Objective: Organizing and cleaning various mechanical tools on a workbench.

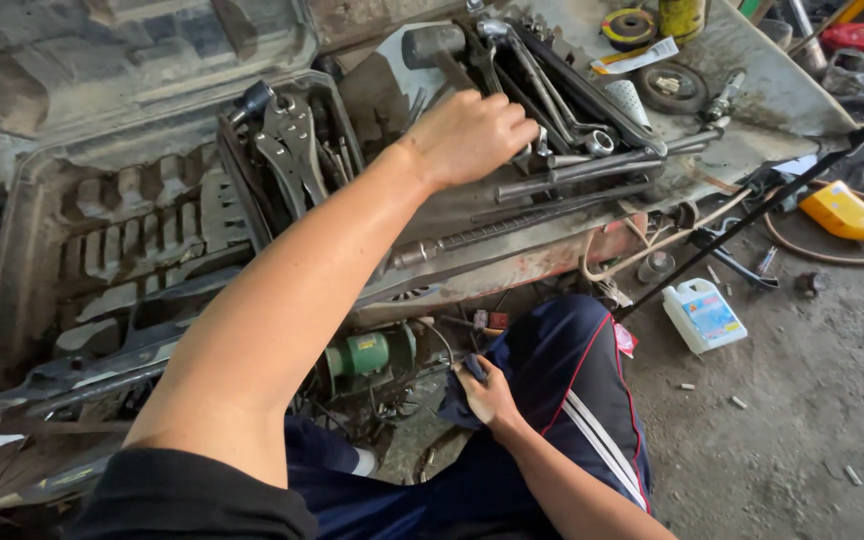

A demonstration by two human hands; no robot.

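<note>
Steel wrenches [552, 95] lie heaped at upper centre of the frame, and my left hand [467, 135] reaches among them, fingers curled onto one. My right hand [489, 392], low centre, clenches a dark rag [459, 400] against my knee.

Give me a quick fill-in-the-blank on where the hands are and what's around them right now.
1. The left hand reaches into a pile of metal ____ on the workbench.
2. The right hand rests on the person's ____ and grips a dark cloth.
3. The jug standing on the ground is mostly ____ in colour.
4. The locking pliers lie in an open tool ____.

Missing words: wrenches; knee; white; case
</note>
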